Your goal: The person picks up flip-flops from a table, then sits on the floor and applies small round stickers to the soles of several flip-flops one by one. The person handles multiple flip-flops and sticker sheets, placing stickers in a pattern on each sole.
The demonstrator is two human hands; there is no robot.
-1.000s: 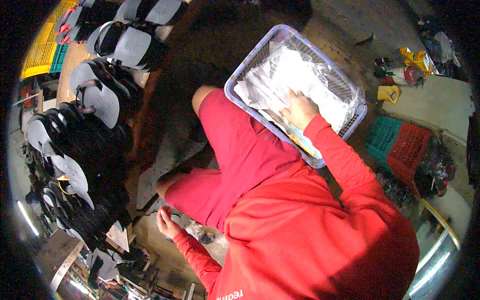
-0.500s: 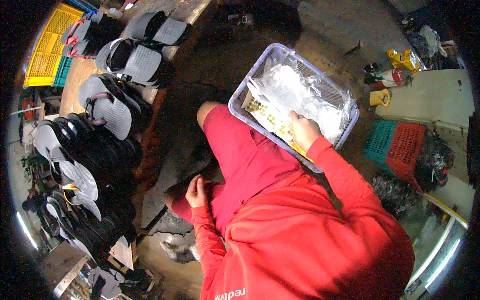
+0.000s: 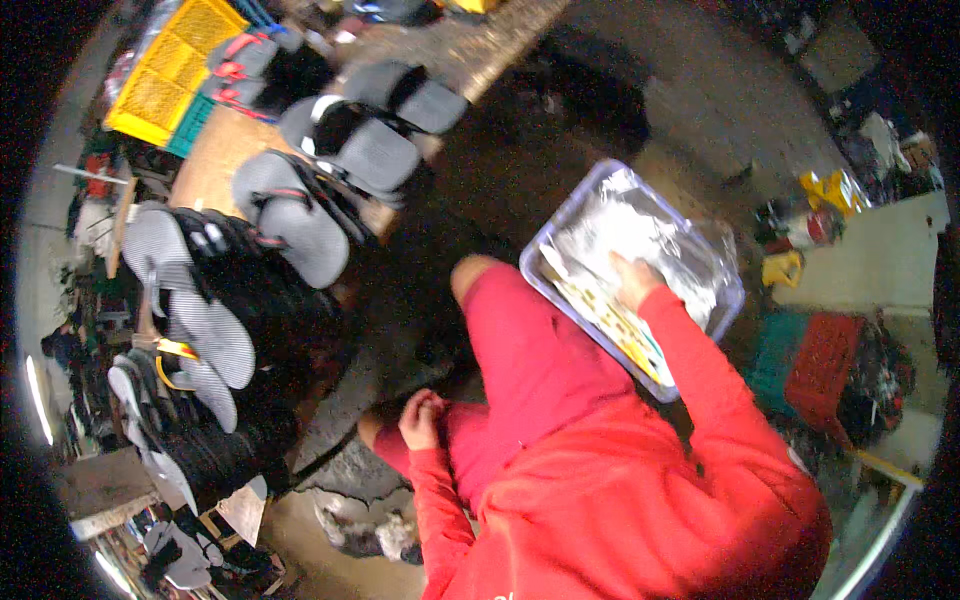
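A person in a red top and red shorts had the right hand (image 3: pixel 634 282) down inside a light purple basket (image 3: pixel 562 210). The basket was just beside the right thigh, with one long side along the leg. Shiny see-through bags (image 3: pixel 600 228) filled most of it, from the far corner across the middle. A pale card (image 3: pixel 594 297) with small yellow spots lay along the long side by the leg, and a bit of yellow showed close to the corner nearest the tummy. The right hand was on top of the bags, its arm crossing the short side of the basket. It was blurry there — I could not tell if the fingers pinched a bag or only pressed on it.

The left hand (image 3: pixel 420 420) was over by the left leg, well apart from the basket. Its fingers were curled in, with a narrow gap at most, and I could not see if anything was in them.

Next to the person was a wooden table (image 3: pixel 205 165). Grey and black sandals (image 3: pixel 300 240) stood packed in rows along its edge, some with red straps. A yellow crate (image 3: pixel 165 80) sat past its far side — and across the room a red crate (image 3: pixel 823 365) leaned by a green crate (image 3: pixel 778 360).
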